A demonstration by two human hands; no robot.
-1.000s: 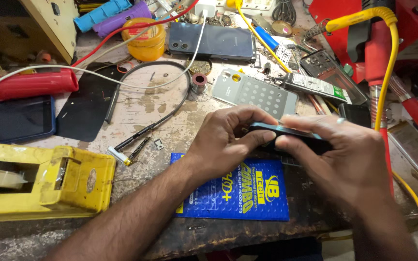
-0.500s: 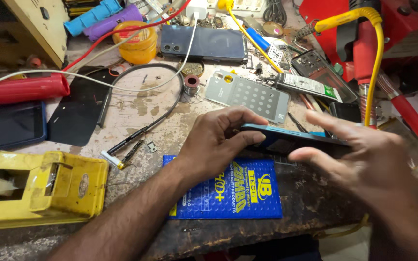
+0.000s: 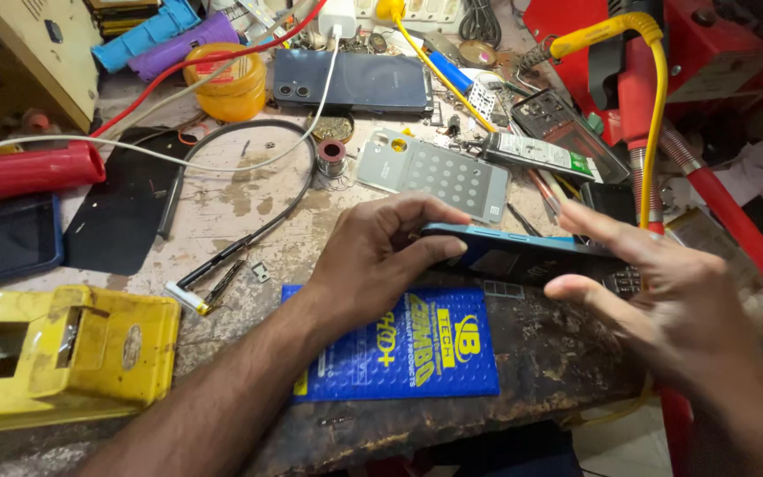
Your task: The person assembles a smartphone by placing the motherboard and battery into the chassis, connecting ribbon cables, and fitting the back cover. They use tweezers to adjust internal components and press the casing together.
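- The workbench [image 3: 249, 199] fills most of the frame, its pale top stained and crowded with parts and tools.
- A red machine [image 3: 717, 53] takes up the upper right corner, with a yellow cable [image 3: 655, 115] looping down its front.
- A yellow box-shaped tool [image 3: 64, 353] sits at the lower left edge.
- A blue printed packet [image 3: 399, 344] lies flat at lower centre, partly under the left forearm.
- The left hand [image 3: 373, 256], at centre, grasps the left end of a blue phone [image 3: 523, 256], thumb along the near edge and fingers curled over the top.
- The right hand [image 3: 673, 300], at centre right, is blurred; its fingers are spread and released at the phone's right end, and whether they touch it I cannot tell.
- The blue phone is held edge-on just above the bench, at centre right, over the packet's upper right corner.
- A dark phone [image 3: 355, 81] lies back-up at upper centre, with a white cable [image 3: 134, 150] plugged in.
- A grey perforated back cover [image 3: 439, 181] lies just beyond the held phone.
- A black panel [image 3: 121, 212] rests at centre left, beside a red cylinder [image 3: 24, 172].
- A yellow jar [image 3: 227, 84] stands at upper left of centre.
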